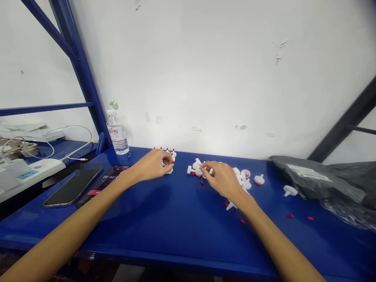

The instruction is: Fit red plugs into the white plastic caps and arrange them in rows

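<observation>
My left hand [154,164] is pinched at the back of the blue table, around a small white plastic piece with a red cap [173,162]. Several white pieces with red tips [167,150] stand upright in a group just behind those fingers, partly hidden by them. My right hand [221,176] reaches into a loose pile of white disc-and-stem pieces [246,183], its thumb and index finger closed together at the left part of the pile. Whatever lies between these fingertips is too small to make out. Small red caps [202,183] are scattered among the white pieces.
A water bottle [117,135] stands at the back left, with two phones [73,186] lying in front of it. A power strip [32,172] with cables is farther left. Grey plastic bags [329,180] cover the right side. Blue shelf posts [85,74] rise at left.
</observation>
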Tool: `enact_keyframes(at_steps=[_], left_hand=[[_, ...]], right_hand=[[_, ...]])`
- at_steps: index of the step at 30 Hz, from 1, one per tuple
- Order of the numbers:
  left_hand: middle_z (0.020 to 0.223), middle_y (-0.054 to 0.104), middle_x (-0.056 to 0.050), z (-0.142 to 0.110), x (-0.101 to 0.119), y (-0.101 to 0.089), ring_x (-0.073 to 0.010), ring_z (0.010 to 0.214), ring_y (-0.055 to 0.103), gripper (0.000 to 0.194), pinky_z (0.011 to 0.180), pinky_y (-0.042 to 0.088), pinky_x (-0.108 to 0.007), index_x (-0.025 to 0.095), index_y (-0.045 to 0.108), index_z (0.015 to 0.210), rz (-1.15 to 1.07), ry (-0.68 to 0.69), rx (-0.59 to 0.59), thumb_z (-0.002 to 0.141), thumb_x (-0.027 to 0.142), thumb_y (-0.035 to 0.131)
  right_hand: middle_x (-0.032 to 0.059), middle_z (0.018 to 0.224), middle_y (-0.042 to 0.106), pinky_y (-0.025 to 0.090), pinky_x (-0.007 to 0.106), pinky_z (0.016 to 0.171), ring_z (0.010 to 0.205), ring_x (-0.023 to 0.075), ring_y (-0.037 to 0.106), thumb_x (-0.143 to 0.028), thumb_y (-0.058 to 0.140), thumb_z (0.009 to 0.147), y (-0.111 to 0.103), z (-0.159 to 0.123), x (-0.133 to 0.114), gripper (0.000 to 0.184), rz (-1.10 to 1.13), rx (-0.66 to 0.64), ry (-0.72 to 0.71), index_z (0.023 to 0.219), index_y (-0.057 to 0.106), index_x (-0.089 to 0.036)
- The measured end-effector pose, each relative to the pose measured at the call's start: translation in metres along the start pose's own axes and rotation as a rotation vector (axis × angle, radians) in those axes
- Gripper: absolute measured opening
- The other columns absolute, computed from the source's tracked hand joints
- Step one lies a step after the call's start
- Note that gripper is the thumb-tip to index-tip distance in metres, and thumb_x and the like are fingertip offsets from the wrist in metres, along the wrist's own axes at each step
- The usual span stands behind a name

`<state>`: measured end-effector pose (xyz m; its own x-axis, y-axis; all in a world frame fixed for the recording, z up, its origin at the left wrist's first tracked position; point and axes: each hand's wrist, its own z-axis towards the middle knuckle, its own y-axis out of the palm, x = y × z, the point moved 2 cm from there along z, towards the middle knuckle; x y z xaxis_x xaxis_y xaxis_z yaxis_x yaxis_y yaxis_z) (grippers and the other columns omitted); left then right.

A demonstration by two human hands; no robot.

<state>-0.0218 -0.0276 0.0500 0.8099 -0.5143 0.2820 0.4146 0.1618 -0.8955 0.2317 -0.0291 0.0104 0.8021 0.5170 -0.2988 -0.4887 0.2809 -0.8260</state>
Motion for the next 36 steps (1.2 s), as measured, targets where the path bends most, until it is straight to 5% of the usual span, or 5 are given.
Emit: enact_keyframes(at_steps=[10, 17, 21, 27, 36], left_hand=[[0.079, 0.072, -0.002, -0.004, -0.015, 0.010, -0.0155, 0.074, 0.065, 0.017, 0.064, 0.045, -0.023, 0.019, 0.073, 0.086, -0.023, 0.006, -0.334, 0.079, 0.022, 0.058], [0.080, 0.071, -0.003, -0.005, -0.016, 0.007, -0.0167, 0.073, 0.064, 0.015, 0.063, 0.043, -0.024, 0.020, 0.070, 0.083, 0.085, -0.001, -0.347, 0.079, 0.022, 0.056], [0.077, 0.070, -0.002, -0.005, -0.021, 0.006, -0.0166, 0.067, 0.062, 0.014, 0.059, 0.041, -0.025, 0.021, 0.068, 0.080, 0.098, 0.011, -0.327, 0.076, 0.022, 0.056], [0.074, 0.071, -0.003, -0.007, -0.024, 0.004, -0.0195, 0.065, 0.062, 0.020, 0.060, 0.039, -0.028, 0.023, 0.071, 0.091, 0.145, 0.042, -0.269, 0.078, 0.028, 0.057], [0.076, 0.069, -0.003, -0.009, 0.016, 0.022, -0.0181, 0.069, 0.062, 0.021, 0.065, 0.038, -0.029, 0.021, 0.068, 0.088, 0.179, 0.146, -0.004, 0.091, 0.023, 0.047]], right_hand=[[0.0006, 0.090, 0.075, 0.044, 0.030, 0.064, 0.084, 0.0207, 0.066, -0.031, 0.052, 0.096, 0.003, -0.001, 0.001, 0.021, -0.101, -0.009, -0.032, 0.100, 0.073, -0.028], [0.0068, 0.125, 0.070, 0.045, 0.043, 0.101, 0.116, 0.0266, 0.058, -0.026, 0.051, 0.098, 0.017, -0.004, 0.002, 0.031, -0.127, -0.020, -0.232, 0.124, 0.069, -0.023], [0.0103, 0.140, 0.061, 0.041, 0.051, 0.107, 0.129, 0.0302, 0.052, -0.025, 0.047, 0.100, 0.021, -0.003, 0.008, 0.037, -0.161, -0.033, -0.224, 0.132, 0.064, -0.022], [0.0088, 0.119, 0.073, 0.044, 0.045, 0.097, 0.114, 0.0279, 0.063, -0.018, 0.049, 0.098, 0.020, 0.000, 0.012, 0.032, -0.150, -0.095, -0.224, 0.123, 0.068, -0.021], [0.0040, 0.096, 0.076, 0.044, 0.039, 0.089, 0.091, 0.0230, 0.067, -0.018, 0.056, 0.096, 0.011, 0.004, 0.010, 0.021, -0.036, -0.023, -0.161, 0.106, 0.072, -0.025]])
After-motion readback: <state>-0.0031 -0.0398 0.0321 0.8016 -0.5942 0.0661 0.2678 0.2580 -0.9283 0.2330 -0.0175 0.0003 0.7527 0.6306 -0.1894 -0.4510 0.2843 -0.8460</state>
